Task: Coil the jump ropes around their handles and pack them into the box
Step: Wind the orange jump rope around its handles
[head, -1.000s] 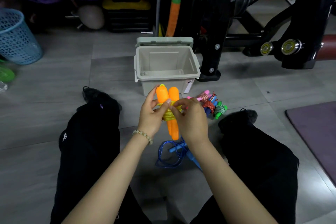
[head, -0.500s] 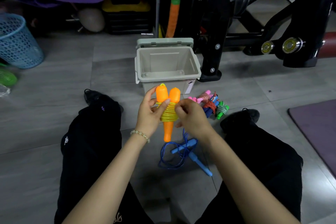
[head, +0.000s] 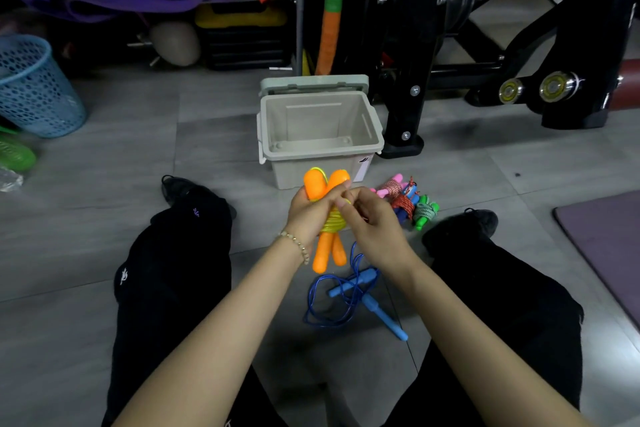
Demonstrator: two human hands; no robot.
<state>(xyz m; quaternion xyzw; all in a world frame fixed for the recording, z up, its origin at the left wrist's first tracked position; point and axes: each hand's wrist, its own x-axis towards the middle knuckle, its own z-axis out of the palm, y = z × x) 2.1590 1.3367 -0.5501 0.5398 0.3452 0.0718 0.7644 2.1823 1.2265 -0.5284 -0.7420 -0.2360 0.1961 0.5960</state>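
The open box [head: 318, 118] sits on the floor beyond your hands, with nothing in it. Near you, between your legs, the blue rope [head: 356, 282] lies loose. Right of the box waits a cluster of coiled ropes [head: 408, 204]. Your left hand [head: 306, 215] wraps round the two orange handles [head: 325, 253], held upright before the box. Your right hand [head: 374, 229] pinches the yellow cord [head: 332, 224] at the coil. That cord looks light, springy and slick, so it may unwind. Grip over the wraps, not the bare handle ends.

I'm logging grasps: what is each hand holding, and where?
The left hand grips the orange jump rope around its two handles, at the yellow coil; the right hand pinches that coil.
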